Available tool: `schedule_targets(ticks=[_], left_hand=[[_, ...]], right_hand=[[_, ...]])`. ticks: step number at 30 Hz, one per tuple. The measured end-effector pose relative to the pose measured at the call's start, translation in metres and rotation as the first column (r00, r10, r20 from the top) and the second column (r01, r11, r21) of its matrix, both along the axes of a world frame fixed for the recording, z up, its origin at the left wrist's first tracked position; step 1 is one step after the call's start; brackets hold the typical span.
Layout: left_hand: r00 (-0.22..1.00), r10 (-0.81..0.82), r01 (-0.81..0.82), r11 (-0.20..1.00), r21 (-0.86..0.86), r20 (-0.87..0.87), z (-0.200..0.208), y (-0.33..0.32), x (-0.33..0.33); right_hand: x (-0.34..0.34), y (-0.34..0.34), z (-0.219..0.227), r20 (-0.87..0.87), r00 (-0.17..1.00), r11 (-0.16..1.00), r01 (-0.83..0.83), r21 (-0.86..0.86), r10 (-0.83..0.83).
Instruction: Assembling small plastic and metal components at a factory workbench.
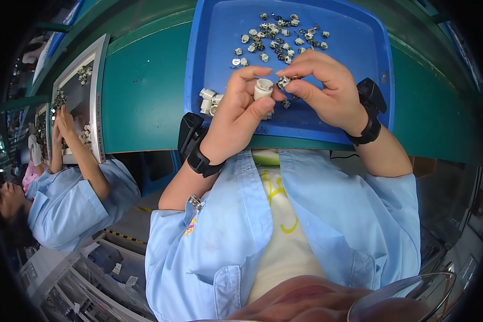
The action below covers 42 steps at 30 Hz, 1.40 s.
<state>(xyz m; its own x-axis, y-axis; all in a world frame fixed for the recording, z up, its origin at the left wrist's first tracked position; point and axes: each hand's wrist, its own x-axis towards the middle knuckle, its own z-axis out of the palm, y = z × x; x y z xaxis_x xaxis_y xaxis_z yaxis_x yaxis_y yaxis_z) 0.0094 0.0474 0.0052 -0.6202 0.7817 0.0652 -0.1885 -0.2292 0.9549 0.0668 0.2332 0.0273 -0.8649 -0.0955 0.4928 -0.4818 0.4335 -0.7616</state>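
Note:
My left hand (236, 115) pinches a small white plastic cylinder (263, 87) between thumb and fingers. My right hand (322, 86) holds a tiny metal part (283, 82) against the cylinder's side. Both hands hover over the near half of a blue tray (359, 53). Several small metal and white parts (276, 37) lie scattered at the tray's far end. A few white cylinders (209, 101) lie at the tray's near left, just beside my left hand. Black bands sit on both wrists.
The blue tray rests on a green workbench (145, 91). To my left another person in a light blue shirt (70, 204) works with a hand (64, 121) over a grey tray (80, 102) of similar parts. Shelving (91, 273) stands below left.

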Motion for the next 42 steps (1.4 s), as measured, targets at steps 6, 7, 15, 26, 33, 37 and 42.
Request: schedule_targets(ticks=[6,7,15,26,33,37,42], left_hand=[[0.993,-0.1,0.095,0.992,0.079,0.062,-0.002,-0.008,-0.006],[0.988,-0.128,0.121,0.99,0.078,0.086,-0.001,-0.009,-0.007],[0.999,-0.024,0.024,1.0,0.011,0.023,0.002,-0.005,-0.001],[1.0,-0.021,0.019,0.996,0.088,0.022,-0.005,-0.005,0.002],[1.0,0.006,-0.006,0.996,0.091,0.006,-0.004,-0.005,0.005],[1.0,0.002,-0.002,0.996,0.09,0.004,-0.003,-0.006,0.005],[1.0,-0.014,0.014,0.996,0.091,-0.005,-0.001,-0.006,0.008]], right_hand=[[-0.002,0.005,0.002,-0.06,0.998,0.997,-0.024,0.07,0.028],[-0.002,0.006,0.001,-0.073,0.997,0.996,-0.033,0.077,0.039],[-0.002,0.002,0.002,-0.202,0.978,0.982,-0.011,0.19,0.051],[0.003,-0.001,-0.001,-0.226,0.974,0.982,0.025,0.186,0.018],[0.006,-0.004,0.004,-0.255,0.967,0.972,0.054,0.228,0.006],[0.008,-0.004,0.004,-0.246,0.969,0.975,0.044,0.219,0.012],[0.01,-0.005,0.004,-0.253,0.967,0.975,0.046,0.216,0.011]])
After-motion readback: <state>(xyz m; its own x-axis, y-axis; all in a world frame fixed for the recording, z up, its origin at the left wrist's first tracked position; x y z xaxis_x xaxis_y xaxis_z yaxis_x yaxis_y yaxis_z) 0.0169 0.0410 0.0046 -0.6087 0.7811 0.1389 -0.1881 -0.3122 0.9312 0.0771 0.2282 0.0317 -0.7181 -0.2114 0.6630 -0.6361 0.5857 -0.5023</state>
